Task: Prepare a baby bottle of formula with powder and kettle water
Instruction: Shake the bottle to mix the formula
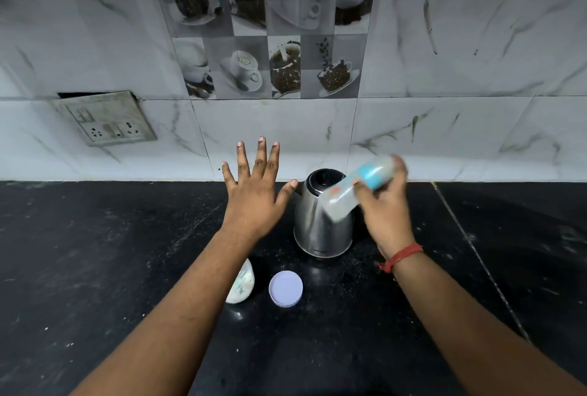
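Note:
My right hand (386, 205) grips a baby bottle (352, 189) with a blue collar, tilted on its side and blurred, in the air in front of the steel kettle (314, 227). The kettle stands on the black counter (95, 252) near the wall. My left hand (254, 192) hovers left of the kettle with fingers spread and holds nothing. A pale formula container (243, 284) stands partly hidden behind my left forearm. Beside it lies a round lilac lid (286, 288), flat on the counter.
A tiled wall (444, 129) runs behind the counter, with a loose socket plate (106, 119) at the left. A seam in the counter (476, 252) crosses the right side.

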